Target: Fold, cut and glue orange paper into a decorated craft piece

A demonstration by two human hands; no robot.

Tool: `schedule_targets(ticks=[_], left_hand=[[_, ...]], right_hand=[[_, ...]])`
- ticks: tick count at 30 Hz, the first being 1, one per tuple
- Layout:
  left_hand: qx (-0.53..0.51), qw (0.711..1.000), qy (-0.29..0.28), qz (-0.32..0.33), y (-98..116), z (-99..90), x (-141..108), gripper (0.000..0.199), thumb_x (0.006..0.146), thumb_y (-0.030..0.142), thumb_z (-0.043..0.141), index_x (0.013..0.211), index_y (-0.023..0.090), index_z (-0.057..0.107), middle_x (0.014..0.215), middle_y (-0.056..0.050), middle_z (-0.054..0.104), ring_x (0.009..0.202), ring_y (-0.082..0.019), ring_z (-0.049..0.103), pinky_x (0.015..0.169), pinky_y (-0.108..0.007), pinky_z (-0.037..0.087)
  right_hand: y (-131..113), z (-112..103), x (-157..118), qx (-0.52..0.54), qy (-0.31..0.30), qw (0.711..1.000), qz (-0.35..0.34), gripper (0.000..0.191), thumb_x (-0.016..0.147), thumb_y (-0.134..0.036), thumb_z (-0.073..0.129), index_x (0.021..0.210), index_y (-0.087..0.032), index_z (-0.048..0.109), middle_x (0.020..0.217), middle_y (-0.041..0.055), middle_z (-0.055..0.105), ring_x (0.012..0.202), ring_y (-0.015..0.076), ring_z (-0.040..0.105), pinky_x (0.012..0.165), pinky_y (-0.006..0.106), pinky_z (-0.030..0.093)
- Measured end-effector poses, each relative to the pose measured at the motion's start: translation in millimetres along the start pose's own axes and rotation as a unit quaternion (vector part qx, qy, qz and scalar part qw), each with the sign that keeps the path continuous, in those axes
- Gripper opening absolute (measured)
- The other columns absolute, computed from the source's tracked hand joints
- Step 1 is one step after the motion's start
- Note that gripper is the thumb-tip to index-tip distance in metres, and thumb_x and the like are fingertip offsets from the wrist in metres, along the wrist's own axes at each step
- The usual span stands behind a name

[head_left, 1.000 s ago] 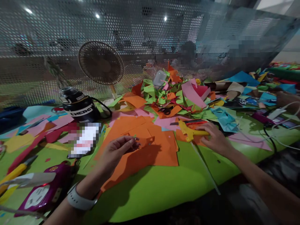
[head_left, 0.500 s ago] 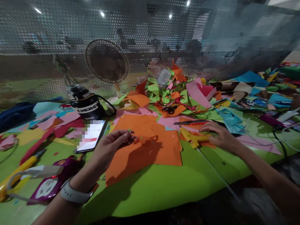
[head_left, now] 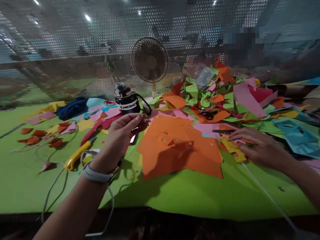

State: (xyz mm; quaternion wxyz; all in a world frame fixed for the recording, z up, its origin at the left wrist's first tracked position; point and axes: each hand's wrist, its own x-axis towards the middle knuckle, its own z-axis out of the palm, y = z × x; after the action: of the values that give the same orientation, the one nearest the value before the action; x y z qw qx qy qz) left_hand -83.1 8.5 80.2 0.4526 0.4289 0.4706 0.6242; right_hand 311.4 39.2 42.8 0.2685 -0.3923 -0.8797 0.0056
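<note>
My left hand point(head_left: 122, 133) is raised over the left edge of the orange paper sheets point(head_left: 160, 161), thumb and fingertips pinched together. What sits in that pinch is too small to make out. On the right, my right hand point(head_left: 262, 148) reaches over the handle end of a yellow glue gun point(head_left: 232, 150) lying on the table, its cord trailing toward me. Its fingers are stretched forward and apart, the tips by the near end of a thin black strip-like tool point(head_left: 221, 131). Whether they touch it is unclear. Small paper bits lie scattered on the orange sheets.
Behind the sheets stand a dark bottle point(head_left: 128, 104) and a fan point(head_left: 150, 60). Paper scraps point(head_left: 205, 96) pile up at the back right. A yellow-handled tool point(head_left: 77, 156) and small orange paper pieces point(head_left: 32, 140) lie left on the green table cover point(head_left: 187, 193).
The view has swung left, bringing more of the table's left side in. My right hand has come further over the glue gun's handle. My left hand keeps its pinch.
</note>
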Motion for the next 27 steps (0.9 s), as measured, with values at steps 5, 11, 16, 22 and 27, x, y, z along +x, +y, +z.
schedule_targets(ticks=[5, 11, 16, 22, 27], left_hand=[[0.025, 0.999, -0.019, -0.027, -6.9, 2.2, -3.4, 0.025, 0.070, 0.037, 0.078, 0.082, 0.018, 0.070, 0.077, -0.002, 0.073, 0.074, -0.016, 0.068, 0.078, -0.030, 0.053], [0.040, 0.981, -0.160, -0.104, -36.9, 26.4, -13.0, 0.023, 0.075, 0.039, 0.074, 0.083, 0.018, 0.071, 0.077, -0.004, 0.074, 0.074, -0.017, 0.068, 0.077, -0.030, 0.053], [0.065, 0.959, -0.230, -0.155, -47.7, 52.3, -24.5, 0.026, 0.072, 0.043, 0.075, 0.076, 0.018, 0.070, 0.074, -0.004, 0.072, 0.072, -0.016, 0.066, 0.075, -0.029, 0.052], [0.058, 0.947, -0.253, -0.190, -60.4, 66.8, -30.7, 0.029, 0.067, 0.046, 0.078, 0.072, 0.019, 0.070, 0.072, -0.004, 0.072, 0.073, -0.018, 0.066, 0.076, -0.030, 0.052], [0.054, 0.946, -0.247, -0.203, -69.3, 66.1, -30.8, 0.032, 0.066, 0.050, 0.079, 0.074, 0.019, 0.071, 0.075, -0.005, 0.074, 0.074, -0.018, 0.067, 0.078, -0.030, 0.052]], right_hand=[[17.2, -5.2, 1.1, -0.030, -0.035, 0.998, 0.044, 0.019, 0.083, -0.030, 0.048, 0.091, -0.027, 0.065, 0.095, 0.0091, 0.073, 0.093, 0.0291, 0.067, 0.084, 0.044, 0.053], [68.1, -20.2, -2.7, -0.108, -0.167, 0.973, 0.118, 0.031, 0.078, -0.026, 0.050, 0.102, -0.017, 0.068, 0.109, 0.0184, 0.070, 0.101, 0.0335, 0.065, 0.087, 0.046, 0.052], [88.0, -11.6, -4.7, -0.133, -0.212, 0.960, 0.123, 0.036, 0.076, -0.017, 0.054, 0.110, -0.014, 0.067, 0.115, 0.0186, 0.068, 0.104, 0.0314, 0.063, 0.089, 0.041, 0.049], [84.9, 0.1, 5.3, -0.154, -0.205, 0.958, 0.128, 0.043, 0.070, -0.009, 0.054, 0.111, -0.013, 0.067, 0.099, 0.0149, 0.068, 0.092, 0.0279, 0.062, 0.079, 0.036, 0.048], [81.1, 0.3, 6.9, -0.158, -0.182, 0.962, 0.130, 0.039, 0.068, -0.007, 0.053, 0.103, -0.013, 0.069, 0.100, 0.0142, 0.064, 0.095, 0.0272, 0.059, 0.082, 0.036, 0.046]])
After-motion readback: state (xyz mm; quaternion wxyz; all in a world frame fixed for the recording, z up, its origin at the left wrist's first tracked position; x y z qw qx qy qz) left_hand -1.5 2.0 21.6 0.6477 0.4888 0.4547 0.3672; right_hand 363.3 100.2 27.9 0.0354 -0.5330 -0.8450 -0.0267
